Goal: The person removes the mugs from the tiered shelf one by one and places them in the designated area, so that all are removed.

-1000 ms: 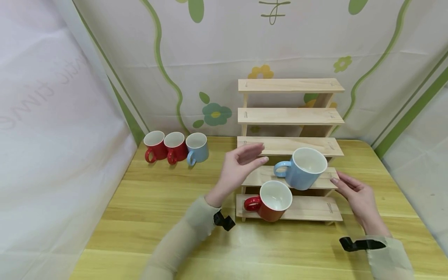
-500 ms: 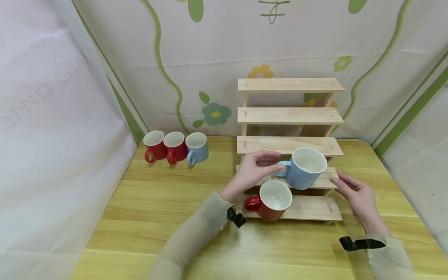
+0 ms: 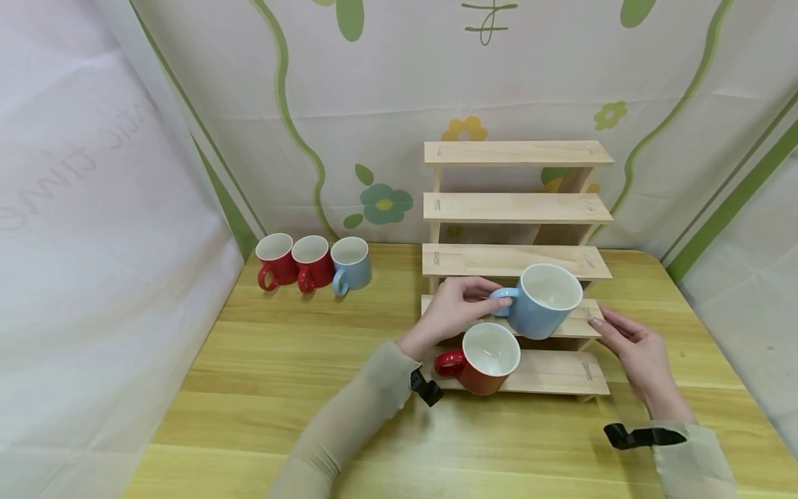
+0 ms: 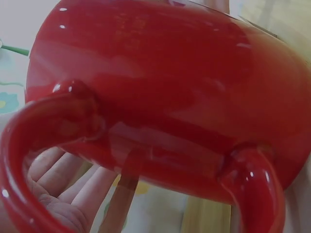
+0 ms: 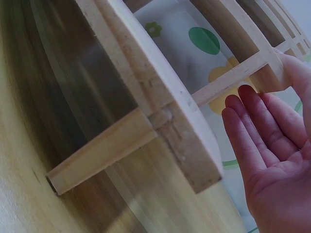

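A light-blue mug [image 3: 537,315] stands upright on the second-lowest board of the wooden stepped rack [image 3: 517,206]. My left hand [image 3: 444,313] pinches its handle, thumb in front; the other fingertips are hidden behind. Just below, a red mug [image 3: 479,380] sits on the lowest board, handle to the left. In the left wrist view that red mug [image 4: 165,97] fills most of the picture and covers part of my hand. My right hand [image 3: 639,357] touches the right end of the second-lowest board with its thumb, and in the right wrist view its fingers [image 5: 243,136] extend straight below the board.
Two red mugs [image 3: 283,267] and another light-blue mug [image 3: 352,267] stand in a row at the back left of the wooden table [image 3: 262,388]. Three bare boards of the rack rise behind the blue mug. A printed white cloth [image 3: 374,83] hangs behind.
My left hand has moved right from beside the blue mug and taken its handle between thumb and fingers. The mugs, the rack and my right hand have stayed in place.
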`<state>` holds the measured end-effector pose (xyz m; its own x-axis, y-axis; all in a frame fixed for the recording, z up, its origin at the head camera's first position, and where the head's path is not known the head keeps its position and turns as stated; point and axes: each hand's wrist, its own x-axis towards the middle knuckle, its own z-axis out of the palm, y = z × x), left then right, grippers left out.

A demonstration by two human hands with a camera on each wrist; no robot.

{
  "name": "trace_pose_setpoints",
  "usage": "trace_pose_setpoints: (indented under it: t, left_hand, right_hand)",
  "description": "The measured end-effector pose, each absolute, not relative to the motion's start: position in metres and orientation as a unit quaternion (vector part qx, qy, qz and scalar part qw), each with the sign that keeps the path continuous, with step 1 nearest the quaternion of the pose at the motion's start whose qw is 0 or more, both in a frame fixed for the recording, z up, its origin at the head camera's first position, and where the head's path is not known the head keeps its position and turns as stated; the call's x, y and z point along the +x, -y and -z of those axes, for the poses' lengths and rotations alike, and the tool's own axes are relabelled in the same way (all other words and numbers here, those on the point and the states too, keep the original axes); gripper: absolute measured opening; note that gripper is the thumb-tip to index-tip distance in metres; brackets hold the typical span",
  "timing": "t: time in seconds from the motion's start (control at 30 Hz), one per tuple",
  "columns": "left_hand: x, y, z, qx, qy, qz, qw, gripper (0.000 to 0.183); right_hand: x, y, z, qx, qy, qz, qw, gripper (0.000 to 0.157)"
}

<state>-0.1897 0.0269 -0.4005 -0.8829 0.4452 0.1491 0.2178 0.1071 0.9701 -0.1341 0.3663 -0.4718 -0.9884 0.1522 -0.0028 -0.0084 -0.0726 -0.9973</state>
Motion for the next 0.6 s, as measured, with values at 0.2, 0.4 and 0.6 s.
trace_pose_setpoints:
  t: [0.2,0.4,0.6]
  left_hand:
    - [-0.1893,-0.0306,0.4003,0.231,-0.730,-0.637,0.089,0.020]
    - [-0.1887,-0.0320,0.3995,0.227,-0.728,-0.641,0.088,0.019]
    - [-0.1885,-0.0331,0.4000,0.227,-0.722,-0.648,0.089,0.019]
  right_hand:
    - [-0.1341,-0.3655,0.4721,-0.054,0.678,-0.731,0.056,0.029]
    - [-0.1335,-0.3650,0.4712,-0.054,0.680,-0.729,0.057,0.029]
    - [-0.1334,-0.3646,0.4710,-0.053,0.679,-0.730,0.057,0.029]
